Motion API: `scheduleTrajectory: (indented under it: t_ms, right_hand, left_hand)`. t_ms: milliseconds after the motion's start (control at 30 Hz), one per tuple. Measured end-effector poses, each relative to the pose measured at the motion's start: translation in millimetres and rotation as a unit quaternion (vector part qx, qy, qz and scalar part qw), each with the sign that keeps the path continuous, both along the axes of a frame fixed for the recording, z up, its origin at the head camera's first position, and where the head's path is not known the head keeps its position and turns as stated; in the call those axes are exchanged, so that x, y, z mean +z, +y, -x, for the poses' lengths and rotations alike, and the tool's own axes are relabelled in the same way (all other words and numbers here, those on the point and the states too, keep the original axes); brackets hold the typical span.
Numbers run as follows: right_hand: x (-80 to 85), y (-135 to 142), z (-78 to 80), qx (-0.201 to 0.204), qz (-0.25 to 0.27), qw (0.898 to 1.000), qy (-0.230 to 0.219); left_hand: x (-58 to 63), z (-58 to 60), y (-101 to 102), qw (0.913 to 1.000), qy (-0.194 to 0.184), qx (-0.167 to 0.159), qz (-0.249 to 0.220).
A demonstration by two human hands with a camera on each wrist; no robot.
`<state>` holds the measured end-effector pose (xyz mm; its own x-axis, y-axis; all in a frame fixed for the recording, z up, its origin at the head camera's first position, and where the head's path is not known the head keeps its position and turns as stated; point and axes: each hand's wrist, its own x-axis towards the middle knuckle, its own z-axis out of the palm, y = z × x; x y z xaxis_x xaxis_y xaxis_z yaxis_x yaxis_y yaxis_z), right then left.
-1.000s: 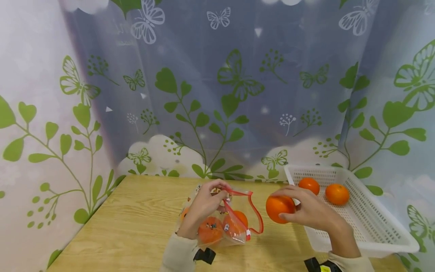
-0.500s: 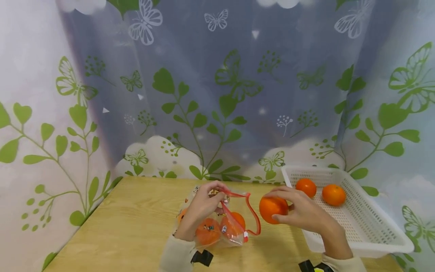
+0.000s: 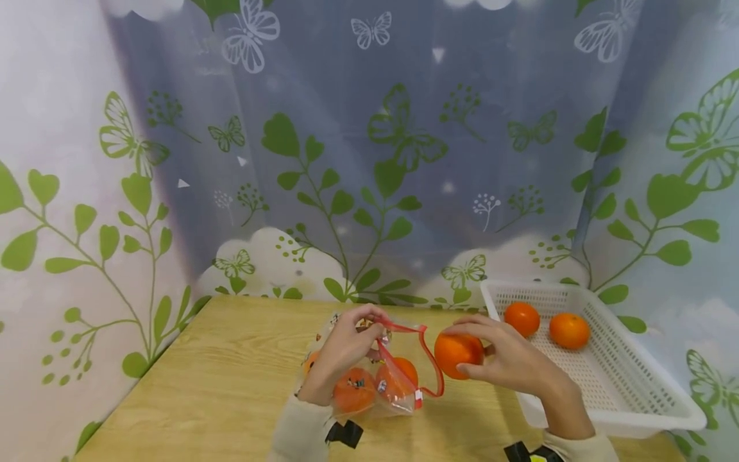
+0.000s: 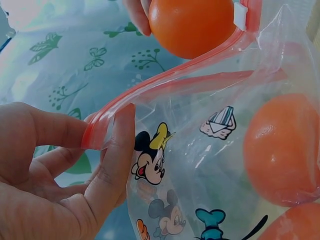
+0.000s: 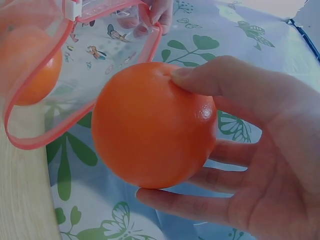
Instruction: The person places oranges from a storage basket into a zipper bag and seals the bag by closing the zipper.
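1. Left hand [image 3: 346, 346]: grasping. Thumb and fingers pinch the red rim [image 3: 442, 383] of a clear zip bag [image 4: 195, 162] at one end of its mouth.
2. Right hand [image 3: 510, 356]: grasping. It grips the held orange [image 3: 458, 355], thumb on one side, fingers spread round the other.
3. Position of held orange: raised, just beside the bag's mouth, outside it, on the side toward the basket. Contact between fruit and rim cannot be told.
4. Bag: rests on the wooden table [image 3: 231, 359], mouth parted and facing the right hand. White slider [image 4: 241, 16] sits on the rim. Film carries printed cartoon figures [image 4: 150, 160].
5. Bag contents: a near orange [image 3: 353, 390] and a second orange [image 3: 398, 377] beside it show through the film; a third orange [image 3: 310, 360] is partly hidden behind the left hand.
6. White perforated basket [image 3: 646, 423]: stands on the table, on the right hand's side. Two oranges inside, a rear one [image 3: 522, 319] and another [image 3: 569, 331], apart, near the left wall.
7. Surroundings: a patterned curtain [image 3: 323, 77] with green leaves and butterflies hangs behind the table. Pale sleeves [image 3: 300, 430], black wrist mounts [image 3: 344, 434].
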<state>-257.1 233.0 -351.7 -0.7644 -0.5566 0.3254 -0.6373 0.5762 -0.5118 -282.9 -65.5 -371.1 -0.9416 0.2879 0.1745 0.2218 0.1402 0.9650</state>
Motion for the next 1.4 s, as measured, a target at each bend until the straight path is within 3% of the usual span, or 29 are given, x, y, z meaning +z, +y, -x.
scheduleTrajectory:
  t_ms: [233, 600, 967, 1200, 1400]
  right_hand:
    - [0.5, -6.0, 1.9, 0.022, 0.005, 1.000, 0.005]
    - [-6.1, -18.2, 1.6, 0.002, 0.008, 0.999, 0.031]
    - [-14.5, -30.1, 5.1, 0.013, 0.011, 0.996, 0.093]
    - [-17.4, -36.9, 3.6, 0.039, 0.022, 0.995, 0.088]
    - [-25.0, -48.3, 6.4, 0.034, 0.015, 0.989, 0.143]
  left_hand:
    - [2.1, 0.6, 1.2, 1.0000, -0.006, 0.003, 0.005]
    - [1.3, -0.3, 2.6, 1.0000, -0.007, -0.001, 0.005]
    - [1.7, -0.4, 0.3, 1.0000, -0.004, 0.004, 0.001]
    - [2.8, -0.2, 0.7, 0.9999, -0.012, 0.006, 0.000]
    - [2.3, -0.8, 0.8, 1.0000, -0.005, -0.003, 0.005]
